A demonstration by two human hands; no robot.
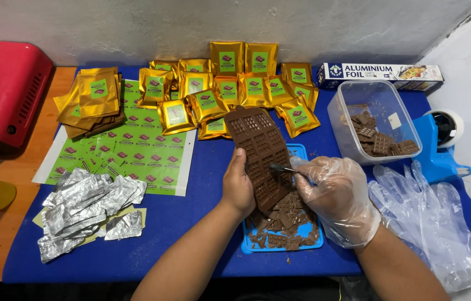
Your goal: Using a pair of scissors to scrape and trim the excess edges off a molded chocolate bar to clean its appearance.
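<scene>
Fingers of the bare left hand (239, 187) grip the tilted chocolate mould (260, 156) — gloved right hand (335, 198) pinches a small tool (281, 168).

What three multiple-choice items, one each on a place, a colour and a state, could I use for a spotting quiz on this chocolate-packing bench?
1. Where does the clear plastic tub of brown chocolate pieces stand?
A. left of the red machine
B. right of the brown chocolate mould
C. on the green sticker sheet

2. What colour is the flat tray under the broken chocolate?
A. blue
B. red
C. gold

3. How are the person's hands covered?
A. both bare
B. both gloved
C. the right hand gloved, the left hand bare

Answers:
1 B, the tub stands at the right of the brown chocolate mould that the left hand holds up.
2 A, blue shows at its rim between the pieces.
3 C, a clear plastic glove covers only the right hand, which holds a thin dark tool against the mould.
</scene>
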